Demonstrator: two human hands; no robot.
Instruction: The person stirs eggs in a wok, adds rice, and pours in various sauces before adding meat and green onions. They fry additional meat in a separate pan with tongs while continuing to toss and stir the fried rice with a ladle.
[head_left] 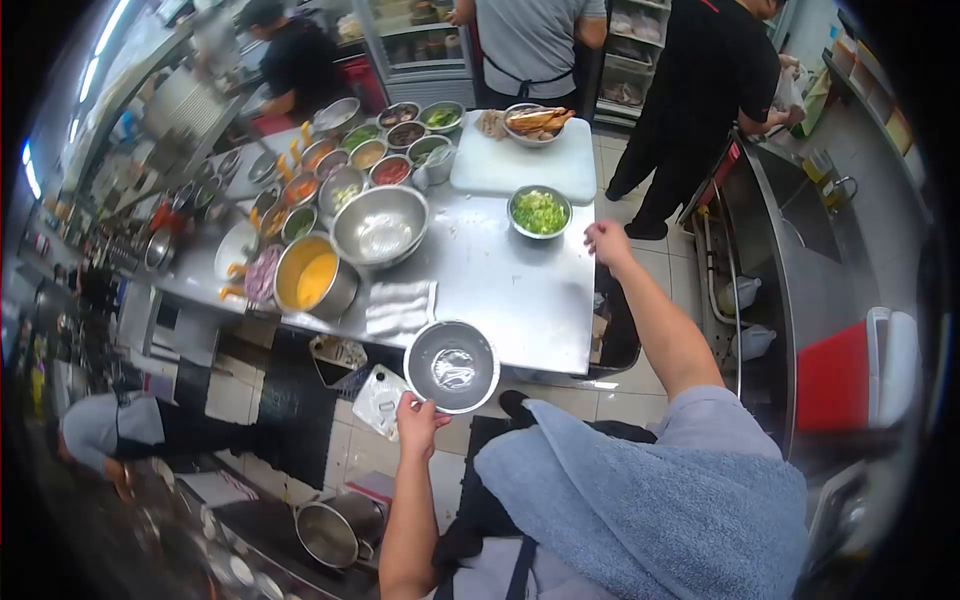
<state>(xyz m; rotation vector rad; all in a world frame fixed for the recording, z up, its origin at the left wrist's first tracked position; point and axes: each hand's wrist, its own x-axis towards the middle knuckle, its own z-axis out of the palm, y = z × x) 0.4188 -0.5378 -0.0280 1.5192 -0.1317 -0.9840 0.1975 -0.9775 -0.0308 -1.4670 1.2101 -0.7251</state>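
Observation:
My left hand (420, 424) grips the rim of a metal mixing bowl (451, 366), tilted toward me at the table's front edge; only a shine shows inside. Beyond the table's right edge, my right hand (608, 243) is held out with loosely curled fingers and nothing visible in them. Nearest to it stands a small steel bowl of chopped green vegetables (540, 213), apart from the hand. Behind that bowl lies a white cutting board (480, 178) carrying a bowl of browned food pieces (538, 125). A folded white cloth (401, 307) lies left of my mixing bowl.
A large metal bowl (380, 226), a pot of yellow liquid (315, 276) and several ingredient bowls crowd the table's left side. People work behind the table and at far left. A sink counter (850, 300) with a red-and-white box (850, 370) runs along the right.

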